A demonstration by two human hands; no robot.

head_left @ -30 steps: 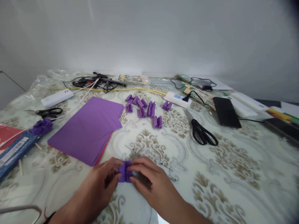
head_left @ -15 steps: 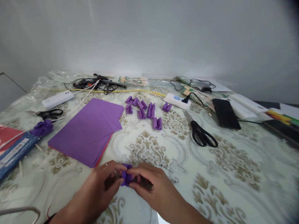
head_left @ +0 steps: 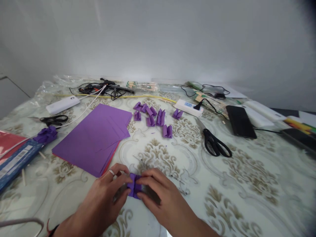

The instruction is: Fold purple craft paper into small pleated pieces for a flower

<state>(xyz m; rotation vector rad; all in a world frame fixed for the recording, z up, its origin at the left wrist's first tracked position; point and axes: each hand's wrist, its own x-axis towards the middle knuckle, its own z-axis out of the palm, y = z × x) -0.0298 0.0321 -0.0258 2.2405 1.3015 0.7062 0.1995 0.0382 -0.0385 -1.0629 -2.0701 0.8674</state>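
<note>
Between my two hands, near the front of the table, is a small piece of folded purple paper (head_left: 134, 187) with a crease down its middle. My left hand (head_left: 103, 194), with a ring on one finger, pinches the paper's left side between thumb and fingers. On the right side, my right hand (head_left: 164, 197) grips it the same way. Farther back lie several folded purple paper pieces (head_left: 160, 118) in a loose group. Left of them rests a stack of purple paper sheets (head_left: 90, 140), with red showing beneath its edge.
Black-handled scissors (head_left: 214, 143) lie to the right, beside a black phone (head_left: 240, 121). A white power strip (head_left: 189, 108) stands behind. At left are more scissors (head_left: 54, 119), a purple crumpled paper bundle (head_left: 46, 134), a blue package (head_left: 18, 161) and a white power bank (head_left: 63, 104).
My fingers have shifted slightly on the folded purple paper, and its face now lies a little more open toward me. The whole view has moved slightly.
</note>
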